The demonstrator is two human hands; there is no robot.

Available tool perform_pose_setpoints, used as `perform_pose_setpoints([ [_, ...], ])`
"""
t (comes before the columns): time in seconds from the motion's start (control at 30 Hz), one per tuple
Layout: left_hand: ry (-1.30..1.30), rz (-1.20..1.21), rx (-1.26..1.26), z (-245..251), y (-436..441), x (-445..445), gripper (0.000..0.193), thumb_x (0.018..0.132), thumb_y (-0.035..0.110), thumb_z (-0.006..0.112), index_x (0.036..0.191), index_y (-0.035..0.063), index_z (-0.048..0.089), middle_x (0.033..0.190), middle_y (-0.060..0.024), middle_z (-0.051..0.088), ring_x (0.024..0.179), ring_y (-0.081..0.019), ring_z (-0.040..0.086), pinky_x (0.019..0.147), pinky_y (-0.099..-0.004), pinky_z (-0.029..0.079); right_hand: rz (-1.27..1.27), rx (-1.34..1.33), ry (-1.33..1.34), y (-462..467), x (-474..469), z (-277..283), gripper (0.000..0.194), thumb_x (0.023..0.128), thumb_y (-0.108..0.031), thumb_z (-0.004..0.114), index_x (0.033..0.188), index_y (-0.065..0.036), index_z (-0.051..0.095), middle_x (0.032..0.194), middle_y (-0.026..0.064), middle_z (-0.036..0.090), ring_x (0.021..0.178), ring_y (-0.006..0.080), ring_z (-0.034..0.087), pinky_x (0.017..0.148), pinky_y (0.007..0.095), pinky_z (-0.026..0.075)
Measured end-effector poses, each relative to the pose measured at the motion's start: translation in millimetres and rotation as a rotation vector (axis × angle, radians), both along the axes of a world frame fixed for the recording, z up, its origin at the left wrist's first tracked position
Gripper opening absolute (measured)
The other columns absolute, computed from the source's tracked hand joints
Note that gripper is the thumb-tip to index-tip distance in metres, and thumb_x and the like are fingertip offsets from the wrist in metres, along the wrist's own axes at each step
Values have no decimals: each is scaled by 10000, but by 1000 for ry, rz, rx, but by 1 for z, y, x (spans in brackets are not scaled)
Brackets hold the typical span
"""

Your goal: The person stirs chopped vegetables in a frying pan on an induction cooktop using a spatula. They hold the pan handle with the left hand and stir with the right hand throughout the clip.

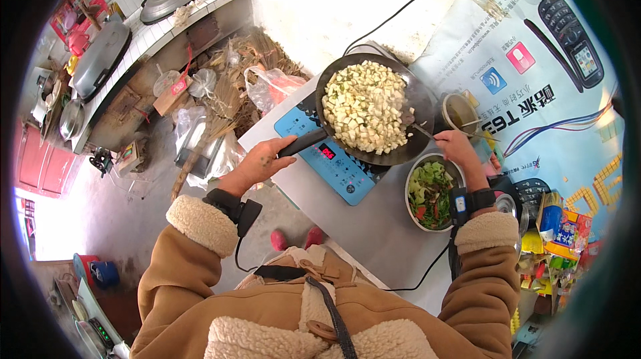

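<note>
A dark frying pan (419,89) full of pale diced food (365,103) with green bits stands on a blue induction cooker (345,183) with a lit red display. My left hand (261,162) grips the pan's black handle (303,142). In my right hand (454,144) is the thin metal handle of a spatula (408,118), its blade at the right edge of the food inside the pan. A metal bowl (411,208) of chopped green leaves and red pieces sits below my right wrist. Just right of the pan is a small container (458,111) with a utensil in it.
Colourful food packets (563,234) crowd the table's right side. A black cable (425,276) crosses the grey tabletop (350,231). Left of the table, a straw broom (200,151), plastic bags (270,86) and dry stalks lie on the floor. A tiled stove counter (150,33) with large lids runs along the upper left.
</note>
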State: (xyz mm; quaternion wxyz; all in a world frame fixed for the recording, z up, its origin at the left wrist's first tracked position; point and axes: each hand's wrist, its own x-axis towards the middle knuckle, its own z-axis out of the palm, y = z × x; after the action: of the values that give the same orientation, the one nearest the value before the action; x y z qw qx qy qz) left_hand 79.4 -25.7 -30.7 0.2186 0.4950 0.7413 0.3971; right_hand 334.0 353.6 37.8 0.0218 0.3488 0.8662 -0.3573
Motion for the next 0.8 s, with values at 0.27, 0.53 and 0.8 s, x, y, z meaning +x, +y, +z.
perform_pose_setpoints([
  [0.27,-20,-1,-16,-2,0,1,481,789,119,675,1230,18,513,921,-131,625,783,-208,585,698,-313,478,-126,-289,140,-49,-50,-37,233,816,-80,584,1009,36,643,584,41,571,461,94,500,428,241,365],
  [0.53,-5,-3,-16,5,4,4,447,779,185,657,1185,52,525,881,-186,613,801,-333,590,706,-378,470,-203,-183,186,-40,-23,-13,267,814,-79,585,1043,52,625,603,43,583,468,93,509,443,235,378],
  [0.8,-54,-57,45,9,8,15,412,799,137,655,1167,19,514,770,-140,571,687,-233,549,627,-336,449,41,722,127,-45,-10,26,228,837,-207,551,1023,-125,654,899,187,639,835,347,615,678,459,484],
])
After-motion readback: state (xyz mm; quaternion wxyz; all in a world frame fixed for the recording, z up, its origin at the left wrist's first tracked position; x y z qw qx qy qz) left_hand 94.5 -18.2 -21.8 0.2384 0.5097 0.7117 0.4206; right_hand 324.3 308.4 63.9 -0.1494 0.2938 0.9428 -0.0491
